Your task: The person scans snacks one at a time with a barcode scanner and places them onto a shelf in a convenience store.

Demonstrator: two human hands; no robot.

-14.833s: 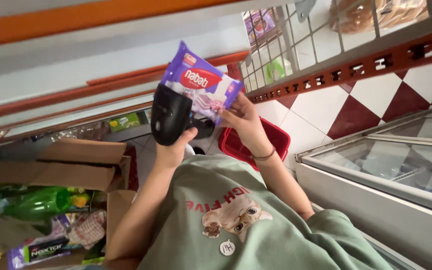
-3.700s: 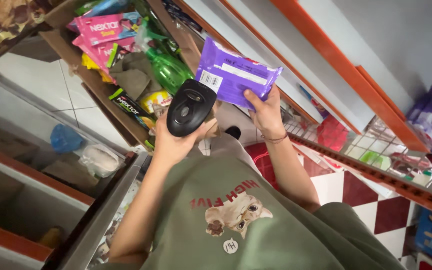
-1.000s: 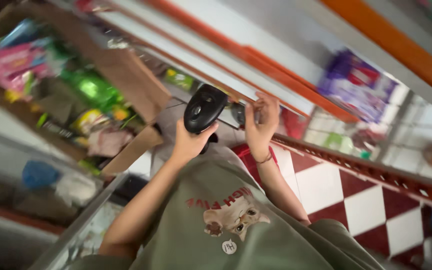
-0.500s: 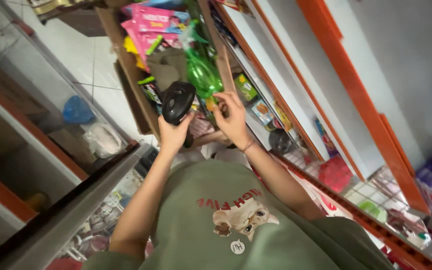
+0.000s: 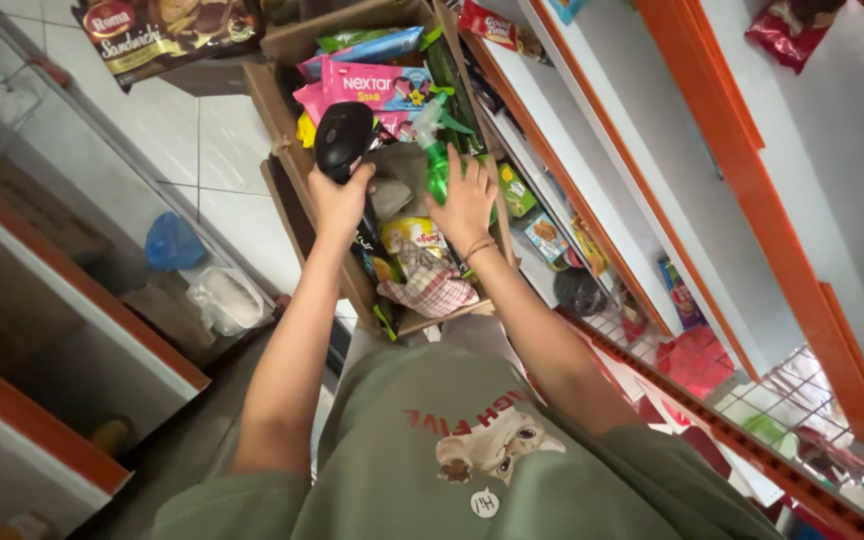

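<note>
1. The black handheld scanner [image 5: 344,138] is sitting in the left hand [image 5: 337,195], fingers wrapped tightly around its grip, raised over the left part of the cardboard box [image 5: 282,105].
2. Judged progress: the scanner is being held ready, but no packet is lifted out or presented to it.
3. The box is holding pink snack packets [image 5: 377,85], a green spray bottle [image 5: 436,165] and a checked cloth [image 5: 432,285].
4. The right hand [image 5: 464,200] is reaching into the box right of the scanner, fingers spread flat, resting on the bottle.
</note>
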